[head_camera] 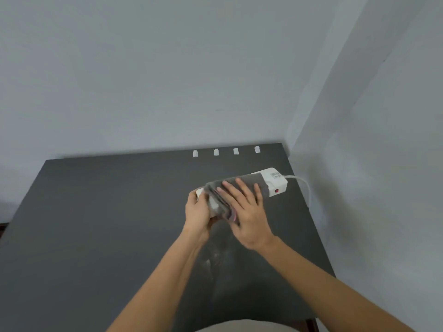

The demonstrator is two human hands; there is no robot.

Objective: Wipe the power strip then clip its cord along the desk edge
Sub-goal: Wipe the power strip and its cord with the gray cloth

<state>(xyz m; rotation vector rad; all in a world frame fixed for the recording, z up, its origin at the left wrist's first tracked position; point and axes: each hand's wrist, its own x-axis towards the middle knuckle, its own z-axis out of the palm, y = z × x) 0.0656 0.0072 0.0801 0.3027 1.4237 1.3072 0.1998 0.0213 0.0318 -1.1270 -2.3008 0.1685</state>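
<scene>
From the head camera, you had the white power strip (273, 179) lifted a little off the dark desk (96, 224), lying slantwise with its far end toward the right rear corner. That far end showed bare, with a red switch (276, 190) on its side face and a printed label on top. A grey cloth (237, 185) was draped over the middle of the strip and hung down its near side in folds.

Your left hand (197, 212) was closed around the near end of the strip, fingers curled over the white casing and gripping it firmly. Your right hand (247, 212) lay flat on top of the cloth, fingers spread and stretched out, pressing the cloth against the strip rather than clasping anything; the palm hid whatever the thumb was doing.

The white cord (304, 185) left the far end of the strip, arched to the right and dropped over the right edge of the desk, close to the side wall (383, 164).

Along the back edge of the desk, you had four small white cord clips (216, 152) standing in a row, evenly spaced, well apart from the strip and touching nothing else. A pale dusty smear (215, 257) marked the desk surface between your forearms.
</scene>
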